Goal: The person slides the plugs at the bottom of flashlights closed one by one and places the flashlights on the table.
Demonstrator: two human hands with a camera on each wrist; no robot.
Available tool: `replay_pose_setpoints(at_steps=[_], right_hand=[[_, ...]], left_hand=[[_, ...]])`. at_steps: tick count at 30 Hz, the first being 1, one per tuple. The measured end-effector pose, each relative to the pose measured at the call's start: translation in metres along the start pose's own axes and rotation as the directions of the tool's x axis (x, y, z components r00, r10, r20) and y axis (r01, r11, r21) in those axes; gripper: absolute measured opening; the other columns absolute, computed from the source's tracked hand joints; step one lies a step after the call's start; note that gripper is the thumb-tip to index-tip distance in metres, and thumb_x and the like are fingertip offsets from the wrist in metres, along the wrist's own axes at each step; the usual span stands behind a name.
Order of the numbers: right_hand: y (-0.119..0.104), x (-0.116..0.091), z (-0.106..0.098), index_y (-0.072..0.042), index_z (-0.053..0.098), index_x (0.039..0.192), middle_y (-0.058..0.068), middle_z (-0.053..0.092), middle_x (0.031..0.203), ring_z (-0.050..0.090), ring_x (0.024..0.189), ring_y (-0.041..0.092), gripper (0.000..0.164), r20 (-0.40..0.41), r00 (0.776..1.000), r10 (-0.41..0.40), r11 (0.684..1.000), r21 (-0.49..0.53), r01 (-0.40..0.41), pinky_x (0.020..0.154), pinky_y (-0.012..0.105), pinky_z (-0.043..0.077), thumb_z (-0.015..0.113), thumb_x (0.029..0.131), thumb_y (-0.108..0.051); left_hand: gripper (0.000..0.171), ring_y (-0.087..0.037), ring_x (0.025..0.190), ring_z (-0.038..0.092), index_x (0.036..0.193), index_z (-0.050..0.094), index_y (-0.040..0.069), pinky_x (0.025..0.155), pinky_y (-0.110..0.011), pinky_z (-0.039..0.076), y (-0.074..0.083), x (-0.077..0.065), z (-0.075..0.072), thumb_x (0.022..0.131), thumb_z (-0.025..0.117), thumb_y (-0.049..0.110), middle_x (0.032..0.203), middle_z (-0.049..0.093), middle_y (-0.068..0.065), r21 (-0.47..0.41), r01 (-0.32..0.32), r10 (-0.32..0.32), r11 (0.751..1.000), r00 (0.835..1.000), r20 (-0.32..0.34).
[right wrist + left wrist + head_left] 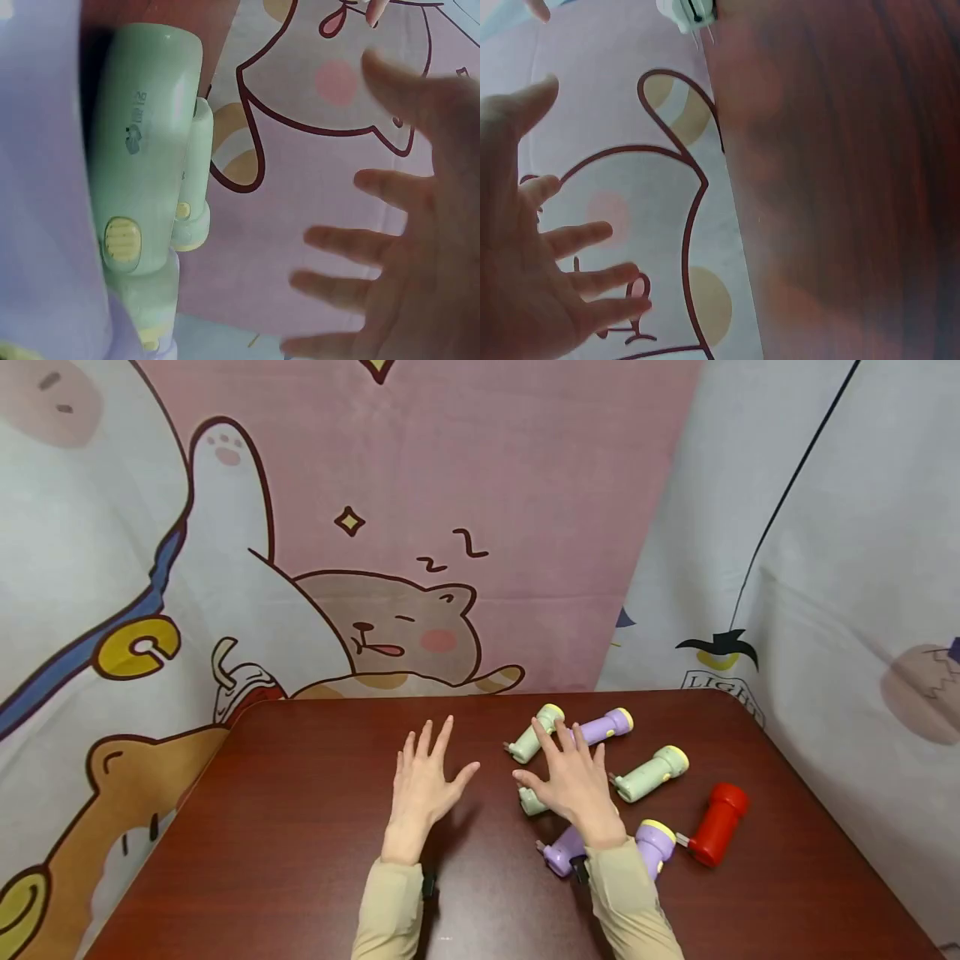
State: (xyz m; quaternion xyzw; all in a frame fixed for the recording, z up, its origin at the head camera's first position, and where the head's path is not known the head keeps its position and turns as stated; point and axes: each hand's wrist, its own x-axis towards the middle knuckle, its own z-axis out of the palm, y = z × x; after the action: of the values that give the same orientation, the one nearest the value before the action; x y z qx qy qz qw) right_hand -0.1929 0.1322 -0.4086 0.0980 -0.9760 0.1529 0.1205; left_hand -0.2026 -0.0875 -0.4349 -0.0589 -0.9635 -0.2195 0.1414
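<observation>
Left hand (pixel 422 783) hung splayed wide | right hand (pixel 576 785), likewise splayed, hovered over pale-green and purple cylindrical flashlights (pixel 532 802) | red cylindrical flashlight (pixel 717 827) lay rightmost

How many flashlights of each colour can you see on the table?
Green flashlights: 3
Purple flashlights: 3
Red flashlight: 1
Total: 7 in view, some partly hidden

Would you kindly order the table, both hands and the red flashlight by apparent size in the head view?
Largest: table
Next: left hand and right hand, too alike to rank
Smallest: red flashlight
</observation>
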Motion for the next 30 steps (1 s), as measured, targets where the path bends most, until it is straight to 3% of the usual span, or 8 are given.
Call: replay_pose_setpoints(at_steps=[4,6,9,15,22,30], right_hand=[[0.005,-0.004,-0.003,-0.009,0.056,0.129,0.018,0.062,0.122,0.063,0.103,0.040,0.057,-0.099,0.994,-0.049,0.999,0.011,0.051,0.085,0.056,0.049,0.073,0.081,-0.035],[0.007,-0.006,-0.005,-0.008,0.062,0.118,0.015,0.066,0.110,0.066,0.087,0.037,0.045,-0.121,0.991,-0.050,0.998,0.018,0.053,0.071,0.050,0.052,0.075,0.080,-0.029],[0.011,-0.009,-0.008,-0.009,0.066,0.106,0.010,0.068,0.098,0.066,0.074,0.032,0.032,-0.115,0.993,-0.029,0.999,0.036,0.034,0.062,0.047,0.052,0.075,0.080,-0.025],[0.017,-0.014,-0.011,-0.008,0.067,0.099,0.008,0.069,0.093,0.065,0.068,0.028,0.024,-0.076,0.997,0.006,0.998,0.055,-0.002,0.056,0.044,0.049,0.074,0.080,-0.022],[0.025,-0.017,-0.011,-0.008,0.067,0.097,0.008,0.070,0.093,0.065,0.068,0.029,0.022,-0.077,0.997,0.027,0.998,0.052,-0.023,0.054,0.042,0.048,0.073,0.081,-0.021],[0.032,-0.021,-0.010,-0.008,0.067,0.095,0.006,0.069,0.087,0.064,0.065,0.027,0.019,-0.089,0.995,0.037,0.998,0.054,-0.032,0.051,0.040,0.046,0.073,0.080,-0.020]], left_hand=[[0.074,-0.039,0.126,0.047,0.147,0.034,0.022,0.091,-0.052,0.049,0.010,0.001,0.007,0.086,0.063,0.052,0.140,0.049,-0.015,-0.011,-0.087,0.086,0.996,0.995,-0.050],[0.071,-0.035,0.119,0.052,0.145,0.039,0.019,0.082,-0.048,0.053,0.017,0.001,0.011,0.086,0.065,0.048,0.131,0.055,-0.014,-0.016,-0.133,0.132,0.991,0.989,-0.059],[0.066,-0.031,0.111,0.057,0.140,0.045,0.015,0.077,-0.044,0.055,0.029,0.002,0.019,0.085,0.067,0.044,0.121,0.062,-0.012,-0.039,-0.198,0.196,0.979,0.979,-0.055],[0.054,-0.026,0.104,0.061,0.128,0.056,0.010,0.077,-0.039,0.055,0.052,0.004,0.035,0.086,0.067,0.041,0.116,0.066,-0.010,-0.036,-0.310,0.310,0.950,0.951,-0.004],[0.046,-0.022,0.103,0.064,0.121,0.061,0.012,0.079,-0.034,0.055,0.070,0.003,0.050,0.086,0.067,0.041,0.115,0.068,-0.004,-0.043,-0.366,0.369,0.930,0.926,0.086],[0.035,-0.018,0.085,0.066,0.103,0.067,0.014,0.071,-0.029,0.052,0.086,0.005,0.069,0.080,0.073,0.040,0.092,0.070,0.001,0.055,-0.476,0.469,0.878,0.877,0.109]])
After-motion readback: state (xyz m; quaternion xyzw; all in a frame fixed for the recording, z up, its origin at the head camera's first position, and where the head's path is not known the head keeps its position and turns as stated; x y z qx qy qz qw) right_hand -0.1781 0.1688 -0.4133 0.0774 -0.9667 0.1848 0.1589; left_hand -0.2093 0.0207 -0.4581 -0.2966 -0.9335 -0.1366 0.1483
